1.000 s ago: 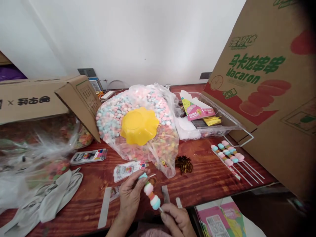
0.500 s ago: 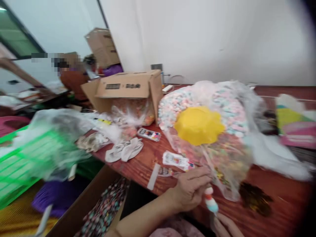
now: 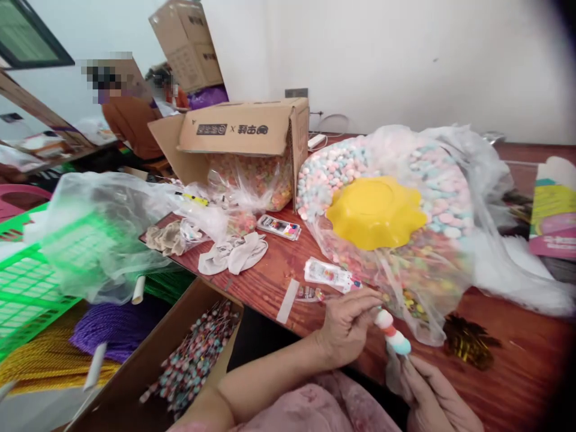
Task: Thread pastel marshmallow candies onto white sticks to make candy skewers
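Left hand pinches the top of a marshmallow skewer; right hand pinches its stick end. Steadying both ends likely keeps pieces aligned.

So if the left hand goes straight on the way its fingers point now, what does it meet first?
Probably the clear candy bag just beyond the left hand, which holds the candy skewer; depth is hard to judge.

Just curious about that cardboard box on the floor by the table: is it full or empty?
Partly full. The open cardboard box holds a heap of candy skewers, though bare wall shows above them.
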`<state>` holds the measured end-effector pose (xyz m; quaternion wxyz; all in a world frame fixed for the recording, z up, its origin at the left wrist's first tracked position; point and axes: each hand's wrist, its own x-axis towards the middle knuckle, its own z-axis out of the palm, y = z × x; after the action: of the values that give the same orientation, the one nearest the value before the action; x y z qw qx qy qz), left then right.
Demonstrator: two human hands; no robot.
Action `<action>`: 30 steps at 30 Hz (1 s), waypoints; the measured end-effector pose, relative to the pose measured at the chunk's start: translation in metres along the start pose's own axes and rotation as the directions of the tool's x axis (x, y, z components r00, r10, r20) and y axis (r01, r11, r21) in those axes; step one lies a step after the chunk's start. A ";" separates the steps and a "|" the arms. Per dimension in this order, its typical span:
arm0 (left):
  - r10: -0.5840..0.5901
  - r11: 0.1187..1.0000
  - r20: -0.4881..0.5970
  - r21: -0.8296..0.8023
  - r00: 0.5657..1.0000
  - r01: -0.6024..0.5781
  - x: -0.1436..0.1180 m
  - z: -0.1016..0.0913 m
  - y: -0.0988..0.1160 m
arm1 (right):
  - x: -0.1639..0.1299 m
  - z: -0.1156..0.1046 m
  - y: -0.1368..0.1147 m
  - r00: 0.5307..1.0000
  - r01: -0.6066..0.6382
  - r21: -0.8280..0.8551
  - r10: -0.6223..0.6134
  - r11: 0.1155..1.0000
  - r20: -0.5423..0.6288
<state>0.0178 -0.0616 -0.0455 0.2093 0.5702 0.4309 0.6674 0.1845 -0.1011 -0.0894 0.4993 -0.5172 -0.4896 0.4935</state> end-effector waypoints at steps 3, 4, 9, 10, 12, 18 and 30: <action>0.012 1.000 -0.010 -0.003 1.000 -0.012 -0.001 0.002 -0.005 | -0.004 0.005 -0.006 0.999 -0.009 -0.105 0.005 0.994 -0.038; 0.013 1.000 0.014 0.014 1.000 -0.013 -0.002 0.002 -0.006 | -0.004 0.005 -0.008 1.000 -0.016 -0.127 0.013 0.992 -0.020; 0.066 0.955 0.197 0.271 0.978 -0.119 -0.001 -0.028 0.000 | 0.015 -0.014 -0.022 0.997 0.006 -0.267 -0.027 0.964 -0.072; 0.097 0.912 0.202 0.374 0.975 -0.168 0.000 -0.040 0.002 | 0.020 -0.022 -0.023 0.994 0.018 -0.294 -0.048 0.956 -0.094; 0.122 0.788 0.164 0.584 0.979 -0.196 0.004 -0.066 0.006 | 0.027 -0.040 -0.022 0.988 0.021 -0.312 -0.068 0.950 -0.139; -0.171 0.541 0.420 0.796 0.891 -0.272 0.021 -0.100 0.004 | 0.030 -0.070 -0.004 0.991 0.068 -0.302 -0.099 0.951 -0.090; 0.128 0.709 0.434 0.589 0.892 -0.389 0.023 -0.089 -0.024 | 0.026 -0.071 -0.005 0.929 0.370 -0.406 -0.340 0.836 0.147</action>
<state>-0.0774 -0.0611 -0.0501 -0.0282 0.7749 0.5067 0.3769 0.2561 -0.0769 -0.0838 0.4395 -0.4968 -0.6896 0.2906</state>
